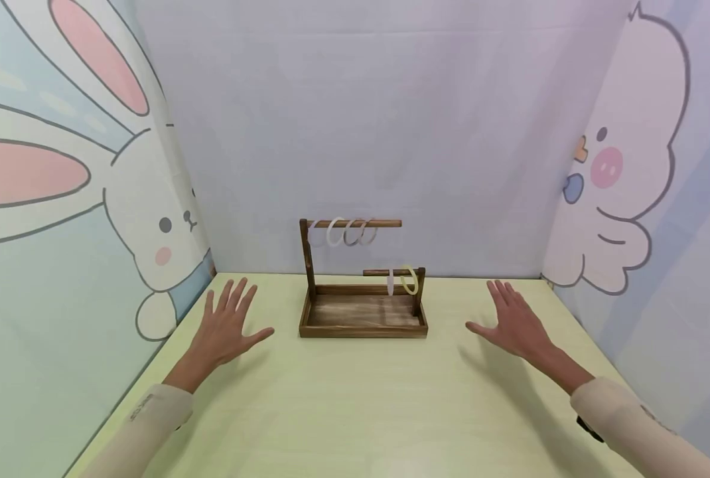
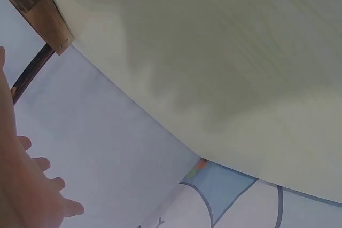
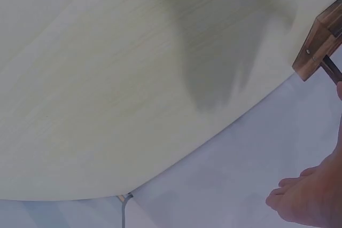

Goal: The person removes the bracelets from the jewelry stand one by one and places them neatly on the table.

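Fingers spread, my left hand [image 1: 220, 332] is held above the table to the left of a dark wooden rack [image 1: 363, 332]. On the other side my right hand [image 1: 519, 325] hovers with straight fingers and the thumb pointing in toward the rack. Neither hand holds or touches anything. The rack has a shallow tray base, a tall post with an upper bar [image 1: 391, 224] and a short post with a lower bar [image 1: 375, 273]. Several pale rings [image 1: 334, 232] hang from the upper bar. A yellow ring [image 1: 415, 280] and a pale pink ring [image 1: 391, 282] hang on the lower one.
The light wooden table [image 1: 331, 411] runs back to a plain pale curtain [image 1: 379, 119]. A side panel with a rabbit drawing [image 1: 152, 219] rises at the left. One with a white cartoon chick [image 1: 624, 153] stands at the right.
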A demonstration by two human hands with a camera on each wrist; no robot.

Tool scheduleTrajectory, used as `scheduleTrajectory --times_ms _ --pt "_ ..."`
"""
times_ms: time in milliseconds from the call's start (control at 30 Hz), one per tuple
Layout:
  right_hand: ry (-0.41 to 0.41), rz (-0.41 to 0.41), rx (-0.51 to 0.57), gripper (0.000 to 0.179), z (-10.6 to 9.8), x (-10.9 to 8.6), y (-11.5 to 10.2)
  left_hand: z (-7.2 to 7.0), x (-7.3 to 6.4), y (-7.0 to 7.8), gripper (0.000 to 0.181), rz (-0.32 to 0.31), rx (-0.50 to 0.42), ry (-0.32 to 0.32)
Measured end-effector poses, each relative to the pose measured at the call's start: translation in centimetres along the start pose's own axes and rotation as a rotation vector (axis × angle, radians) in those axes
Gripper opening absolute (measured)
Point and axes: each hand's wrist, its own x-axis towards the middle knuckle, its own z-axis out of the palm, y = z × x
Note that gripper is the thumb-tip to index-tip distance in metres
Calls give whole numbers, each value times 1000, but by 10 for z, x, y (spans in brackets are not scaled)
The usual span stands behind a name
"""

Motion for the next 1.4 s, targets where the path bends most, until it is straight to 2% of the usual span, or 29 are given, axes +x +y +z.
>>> scheduleTrajectory --times_ms 167,367,500,633,800,1133,1267,1400 --pt "-24 15 1 111 -3 6 -6 -1 6 3 105 -33 -24 -50" --pt "-15 22 5 108 -5 11 -15 -2 15 5 104 -47 -32 -109" --pt "-21 35 14 107 -7 17 -21 -2 21 7 102 -36 -40 -111" --pt "-32 55 40 107 -9 25 -29 -2 27 7 99 -32 -91 -102" --pt "-26 63 83 104 -11 35 -42 -3 34 5 96 -44 -167 -97" --pt "3 26 160 91 -14 52 -64 -6 51 3 92 -156 -418 -94" --pt "32 9 173 88 -13 58 -71 -8 56 2 90 -151 -524 -49" --pt "61 -9 178 84 -12 63 -78 -7 62 2 89 -112 -588 -10"
